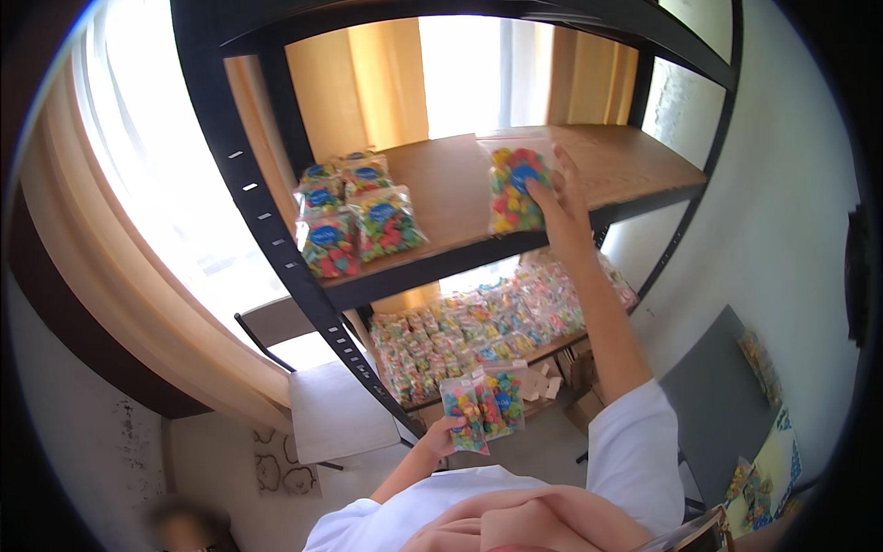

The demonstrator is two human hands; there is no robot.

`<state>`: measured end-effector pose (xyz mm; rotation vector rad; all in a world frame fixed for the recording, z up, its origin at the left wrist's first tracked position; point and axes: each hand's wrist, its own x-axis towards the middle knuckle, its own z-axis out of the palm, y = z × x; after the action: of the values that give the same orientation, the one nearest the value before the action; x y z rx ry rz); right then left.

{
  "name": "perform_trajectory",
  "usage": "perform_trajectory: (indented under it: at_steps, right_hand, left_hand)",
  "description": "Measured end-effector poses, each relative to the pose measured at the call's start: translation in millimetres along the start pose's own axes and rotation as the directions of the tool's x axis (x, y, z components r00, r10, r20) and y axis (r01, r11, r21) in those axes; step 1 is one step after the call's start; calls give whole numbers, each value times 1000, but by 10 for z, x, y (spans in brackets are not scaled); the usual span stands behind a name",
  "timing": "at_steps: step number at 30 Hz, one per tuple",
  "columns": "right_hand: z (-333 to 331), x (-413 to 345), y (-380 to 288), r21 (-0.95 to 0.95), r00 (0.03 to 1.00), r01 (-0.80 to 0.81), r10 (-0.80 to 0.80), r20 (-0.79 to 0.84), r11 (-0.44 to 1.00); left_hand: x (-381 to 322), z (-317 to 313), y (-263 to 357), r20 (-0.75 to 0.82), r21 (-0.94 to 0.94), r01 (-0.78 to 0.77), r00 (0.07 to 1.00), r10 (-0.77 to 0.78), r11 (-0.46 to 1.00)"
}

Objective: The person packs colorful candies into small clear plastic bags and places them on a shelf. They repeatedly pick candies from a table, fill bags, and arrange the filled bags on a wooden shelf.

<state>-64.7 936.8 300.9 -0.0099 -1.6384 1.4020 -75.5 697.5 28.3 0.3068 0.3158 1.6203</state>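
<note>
My right hand [569,207] grips a transparent zip bag of multicoloured sweets [509,207] by its right side. This bag is upright above the front edge of the wooden upper shelf [441,179], and I cannot tell whether it touches the board. Lower down, near my body, my left hand [441,436] holds similar bags of sweets [502,400], fanned out; at least two show. At the shelf's left end, several filled bags [386,224] with round blue labels stand in two rows running front to back.
A black metal rack post [238,172] rises left of the bags. Many small packets [476,324] cover the lower shelf, with cardboard boxes [586,407] beneath. A white-seated folding chair [338,410] stands left, a grey panel [710,400] right. Another person's head [183,524] shows at lower left.
</note>
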Motion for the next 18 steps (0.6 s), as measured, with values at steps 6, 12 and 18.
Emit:
perform_trajectory:
  at_steps: [6,12,18]
  right_hand:
    - [324,543,272,-761,948,315,-141,287,568]
    - [352,824,306,-672,734,597,41,678,438]
    - [770,1252,617,-604,638,684,66,767,410]
  left_hand:
    - [-94,-134,367,-156,126,31,988,-11,992]
    - [120,-128,411,-137,18,34,990,-31,999]
    - [204,-128,395,-178,8,-93,980,93,996]
